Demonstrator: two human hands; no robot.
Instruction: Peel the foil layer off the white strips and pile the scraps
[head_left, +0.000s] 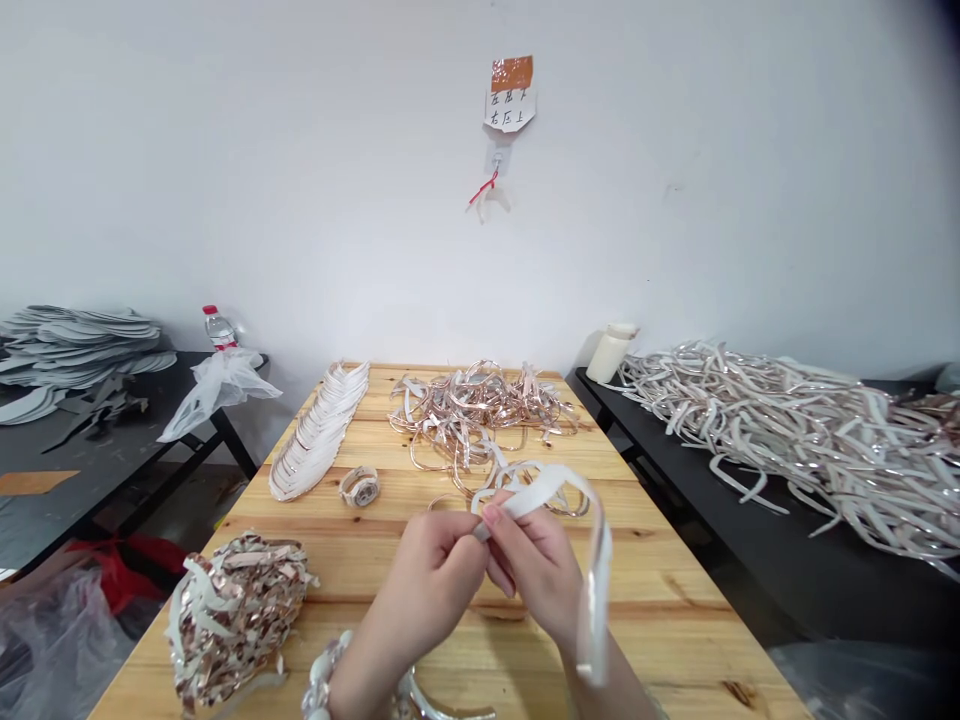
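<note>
Curved silvery piece (pixel 430 707) nearest, 6 o'clock. Scrap heap (pixel 238 615), 8 o'clock. Left hand (pixel 439 570) and right hand (pixel 541 565) both pinching pale strip (pixel 601 570), tail hanging 5 o'clock; best pinch close together, strip flat, untwisted. Tangled strips (pixel 476 397) beyond, 12 o'clock.

hands (pixel 442 570) – 2 | tables (pixel 637 570) – 3 | bottle (pixel 220 330): 1 | note (pixel 511 108): 1

Shows as a narrow, flexible strip (pixel 553 482), whitish on its broad face and glossy along the hanging part. Runs from the closed fingers of the left hand (pixel 442 565) through the pinch of the right hand (pixel 534 550), above the wooden table (pixel 637 620). Arches upward, then droops beside the right wrist, loose end blurred.
</note>
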